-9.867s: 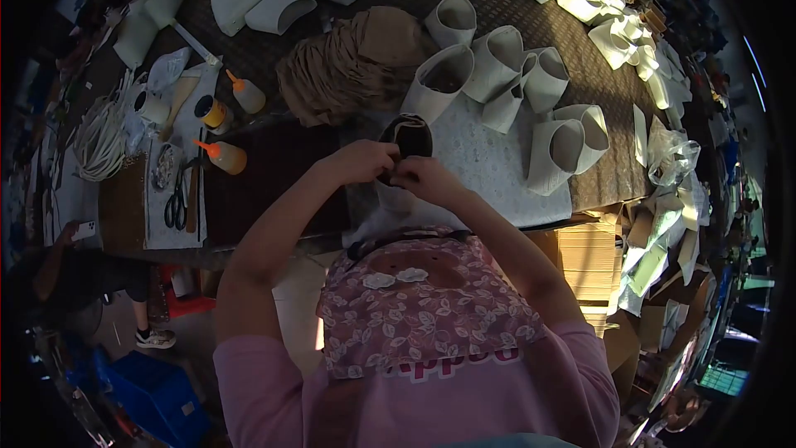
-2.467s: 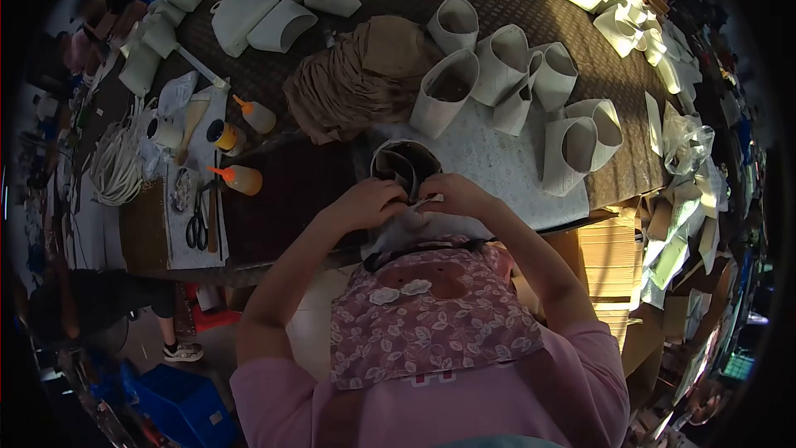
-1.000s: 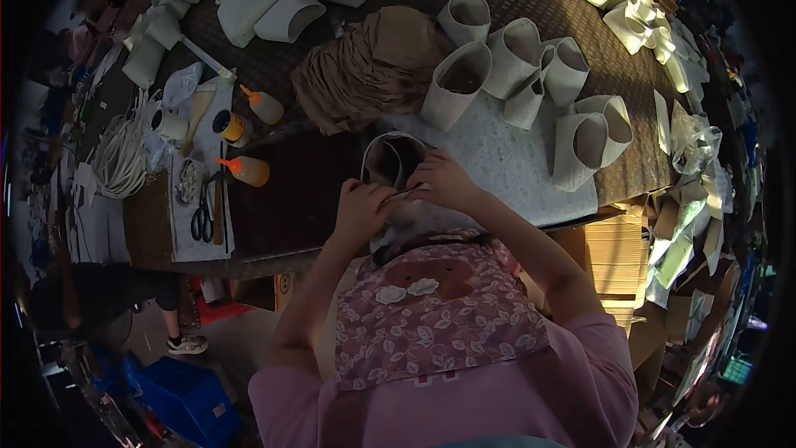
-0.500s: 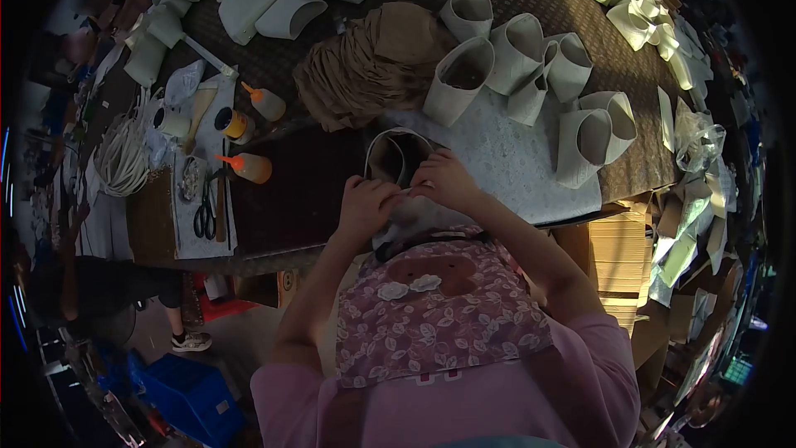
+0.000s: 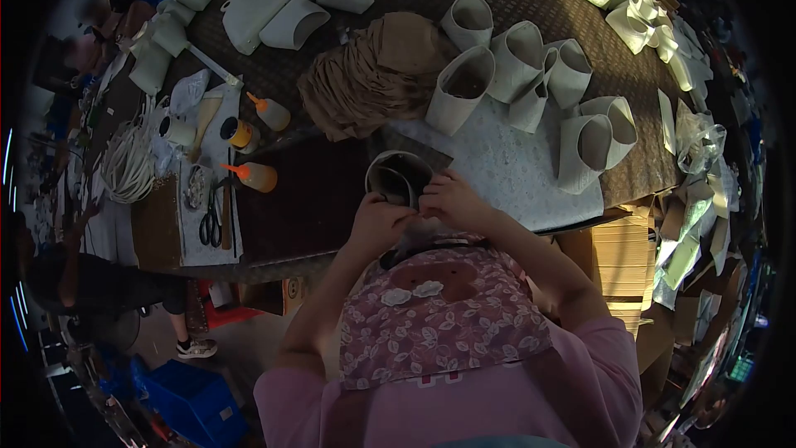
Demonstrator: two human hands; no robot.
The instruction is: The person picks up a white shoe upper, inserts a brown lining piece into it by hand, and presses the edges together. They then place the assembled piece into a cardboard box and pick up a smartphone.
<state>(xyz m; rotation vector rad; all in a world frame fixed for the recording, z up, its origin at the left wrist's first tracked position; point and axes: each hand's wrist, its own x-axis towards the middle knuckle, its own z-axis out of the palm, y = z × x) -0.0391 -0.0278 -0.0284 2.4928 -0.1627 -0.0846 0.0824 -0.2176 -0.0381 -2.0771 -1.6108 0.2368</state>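
Note:
At the near edge of the table I hold a pale, open-topped pouch-like piece point(image 5: 383, 163) with a dark inside. My left hand point(image 5: 379, 222) grips its near rim on the left, fingers bent over the edge. Close beside it, my right hand point(image 5: 456, 201) pinches the same rim on the right. The two hands' fingertips almost meet, and what lies between them is hidden. Similar pale pieces point(image 5: 459, 90) stand upright beyond my right hand. A pile of brown sheets point(image 5: 365, 83) lies just past the held piece.
To the left are orange-tipped glue bottles point(image 5: 259, 177), a yellow-labelled jar point(image 5: 240, 134), black-handled scissors point(image 5: 211, 229) and a bundle of white cord point(image 5: 128, 168). More pale pieces point(image 5: 294, 23) sit at the back. A cardboard box point(image 5: 618, 261) is at lower right. Another person point(image 5: 108, 282) is at far left.
The held piece and both hands have come slightly nearer to my body. My left fingers have moved further over the rim. The whole view has shifted a little.

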